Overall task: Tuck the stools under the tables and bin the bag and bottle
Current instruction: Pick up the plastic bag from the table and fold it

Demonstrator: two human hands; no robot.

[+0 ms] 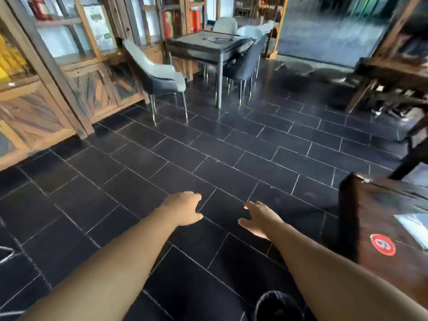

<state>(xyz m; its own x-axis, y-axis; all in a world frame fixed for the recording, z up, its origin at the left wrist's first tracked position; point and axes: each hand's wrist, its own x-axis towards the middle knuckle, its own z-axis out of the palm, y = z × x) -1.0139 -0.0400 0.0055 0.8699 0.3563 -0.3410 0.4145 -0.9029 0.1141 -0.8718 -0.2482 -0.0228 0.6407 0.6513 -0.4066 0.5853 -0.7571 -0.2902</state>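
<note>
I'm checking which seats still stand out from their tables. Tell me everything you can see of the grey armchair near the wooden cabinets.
The grey armchair has a pale grey curved back and arms, a darker grey seat that looks upholstered, and thin dark legs with gold tips. It stands upright on the black tiled floor, left of the dark square table and clear of it, not tucked under, angled toward the table. Wooden cabinets stand just behind it. Nothing rests on it and neither hand touches it.

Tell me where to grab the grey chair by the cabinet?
Probably the top of the backrest on the grey chair, coming from behind it, on the cabinet side. That curved top edge is bare and faces away from the table. Both hands look empty.
</note>
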